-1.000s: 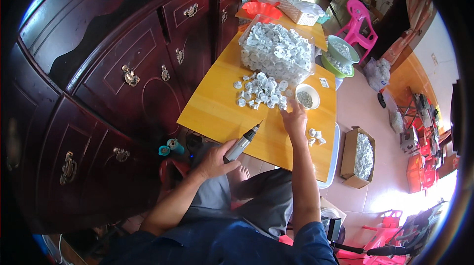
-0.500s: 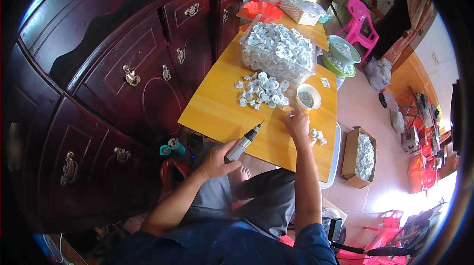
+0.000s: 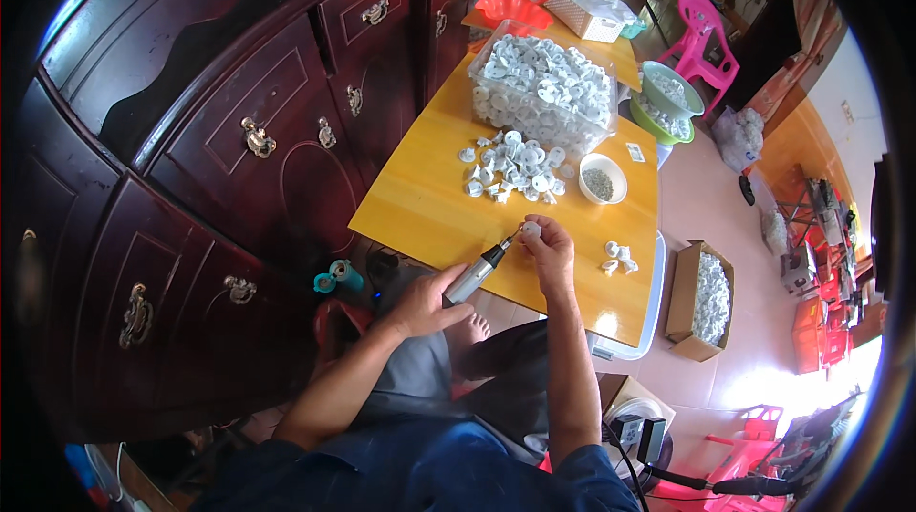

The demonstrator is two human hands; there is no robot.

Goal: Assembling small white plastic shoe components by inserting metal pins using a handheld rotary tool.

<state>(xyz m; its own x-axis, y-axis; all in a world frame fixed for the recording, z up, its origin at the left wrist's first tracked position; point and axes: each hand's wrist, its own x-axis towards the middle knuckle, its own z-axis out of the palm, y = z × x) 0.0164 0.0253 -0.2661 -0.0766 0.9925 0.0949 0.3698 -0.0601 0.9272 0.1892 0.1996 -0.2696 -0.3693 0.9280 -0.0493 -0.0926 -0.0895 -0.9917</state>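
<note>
Left hand (image 3: 426, 304) wraps screwdriver (image 3: 470, 279), tip angled just beside white part (image 3: 530, 228). Right hand (image 3: 553, 252) pinches part in fingers above counter (image 3: 405, 192), likely to steady it. Loose pile (image 3: 515, 165), bowl (image 3: 617, 186) lie near, probably for short reach.

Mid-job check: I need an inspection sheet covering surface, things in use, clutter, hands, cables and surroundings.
Surface: yellow table, bare at its near left.
Job's things: grey driver tool, bit close to a white part, contact unclear; loose white pile before a heaped clear bin; white cup holding small grey pieces.
Clutter: small white cluster toward the table's right edge; pale card.
Hands: left hand grips the tool; right hand pinches the part.
Cables: black cable, lower right; none seen on the tool.
Surroundings: dark cabinet left; cardboard box of white pieces on the floor, right.
</note>
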